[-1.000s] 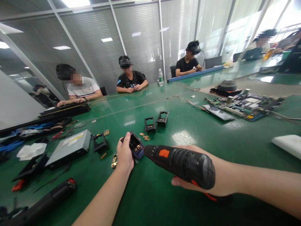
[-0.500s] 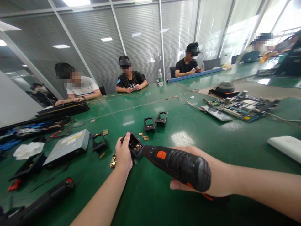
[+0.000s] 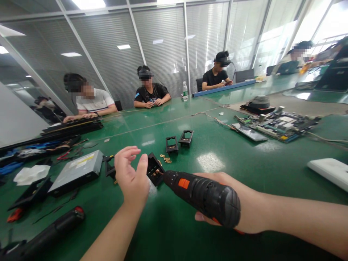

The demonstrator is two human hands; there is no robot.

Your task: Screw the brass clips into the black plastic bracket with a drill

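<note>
Low in the middle of the frame, the right hand [image 3: 244, 198] is wrapped around a black electric screwdriver [image 3: 206, 194] with one orange switch. Its tip sits in a small black plastic housing [image 3: 154, 169], tilted on the glossy green worktop [image 3: 239, 163]. The left hand [image 3: 132, 177] is spread open, with only its thumb against the housing. Two similar black frames [image 3: 172, 144] stand just behind, with a few small brass plates [image 3: 165, 158] between. Further left lies one grey metal disc drive [image 3: 77, 171]; its yellow label is too small to read.

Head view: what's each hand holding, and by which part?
Right hand grips the electric screwdriver by its rear handle. Left hand is open, only its thumb against the black housing, at its near edge.
</note>
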